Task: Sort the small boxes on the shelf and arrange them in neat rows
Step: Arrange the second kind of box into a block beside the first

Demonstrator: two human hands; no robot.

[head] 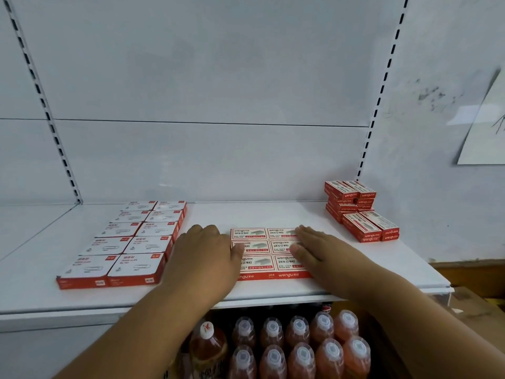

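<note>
White shelf (273, 214), bare back panel behind. Staple boxes (269, 250) centre frame, six showing, two columns by three. Left hand (207, 250) and right hand (311, 248) flat, fingers extended, gripping nothing, flanking block, likely squeezing columns tight. Clip boxes (128, 242) left, ten. Stacked boxes (358, 212) right, uncountable.

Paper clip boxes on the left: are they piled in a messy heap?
No, the paper clip boxes lie flat in two neat columns on the shelf.
</note>
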